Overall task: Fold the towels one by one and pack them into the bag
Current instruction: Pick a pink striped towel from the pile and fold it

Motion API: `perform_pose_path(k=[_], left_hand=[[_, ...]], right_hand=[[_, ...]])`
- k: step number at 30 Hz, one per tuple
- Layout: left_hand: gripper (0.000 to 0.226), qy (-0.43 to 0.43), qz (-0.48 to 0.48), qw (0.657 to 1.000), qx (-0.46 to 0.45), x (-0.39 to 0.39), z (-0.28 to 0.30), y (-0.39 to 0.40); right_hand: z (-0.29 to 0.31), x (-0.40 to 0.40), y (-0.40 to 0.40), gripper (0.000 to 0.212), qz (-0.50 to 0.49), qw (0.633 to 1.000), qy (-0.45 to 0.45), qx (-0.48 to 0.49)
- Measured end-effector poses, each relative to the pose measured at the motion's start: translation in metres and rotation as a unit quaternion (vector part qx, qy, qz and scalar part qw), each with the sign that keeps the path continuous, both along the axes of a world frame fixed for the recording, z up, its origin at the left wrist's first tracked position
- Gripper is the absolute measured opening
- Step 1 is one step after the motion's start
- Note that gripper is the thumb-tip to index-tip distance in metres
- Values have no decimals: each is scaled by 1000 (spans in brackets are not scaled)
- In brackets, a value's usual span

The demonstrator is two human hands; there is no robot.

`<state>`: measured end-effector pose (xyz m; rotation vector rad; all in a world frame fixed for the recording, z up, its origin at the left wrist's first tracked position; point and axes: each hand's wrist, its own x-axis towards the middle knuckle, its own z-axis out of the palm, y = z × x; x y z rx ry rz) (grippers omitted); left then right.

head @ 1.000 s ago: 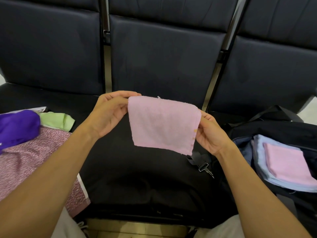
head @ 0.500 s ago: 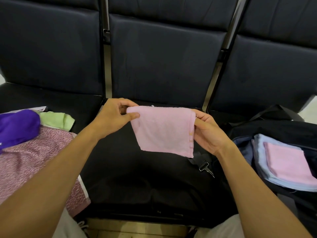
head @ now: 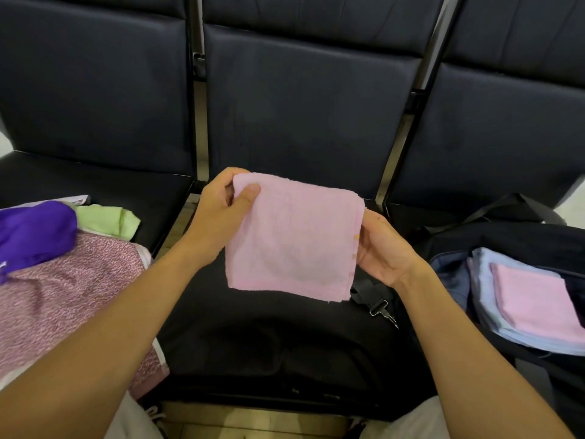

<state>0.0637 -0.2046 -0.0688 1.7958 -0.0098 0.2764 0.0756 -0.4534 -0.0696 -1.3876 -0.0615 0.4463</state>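
Holding a folded pink towel (head: 292, 239) above the seat (head: 253, 327), my left hand (head: 221, 213) pinches its top corner, my right hand (head: 383, 248) grips its right edge; the bag (head: 512, 239) sits right.

black seats (head: 272, 337) | left: cloth pile (head: 63, 299) | right: bag (head: 506, 242)

Folded pink towel (head: 292, 236) pinched between left hand (head: 221, 217) and right hand (head: 384, 248), above a black seat (head: 269, 337).
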Motion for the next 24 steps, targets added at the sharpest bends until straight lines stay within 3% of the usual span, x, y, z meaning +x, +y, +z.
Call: perform_pose_path(k=[3,6,10,15,18,21,24], left_hand=[[31,180,-3,963,-198,-3,3,-7],[38,296,-101,910,-274,-4,5,-3],[33,287,-153,919,-221,-2,0,-4],[29,175,-166,962,-125,-5,1,-9],[24,144,-129,977,-94,-5,0,-11],[26,177,-99,975,-95,-5,0,-14],[30,271,-53,951,-137,-6,-1,-15]], right_hand=[[1,0,4,29,-36,999,21,-29],[-3,2,3,37,-106,990,80,-54],[-2,2,2,43,-157,979,116,-66],[-1,2,12,39,-193,966,23,-171],[-4,2,13,38,-179,971,20,-159],[-6,1,13,40,-169,976,48,-130],[-9,1,13,41,-149,984,75,-62]])
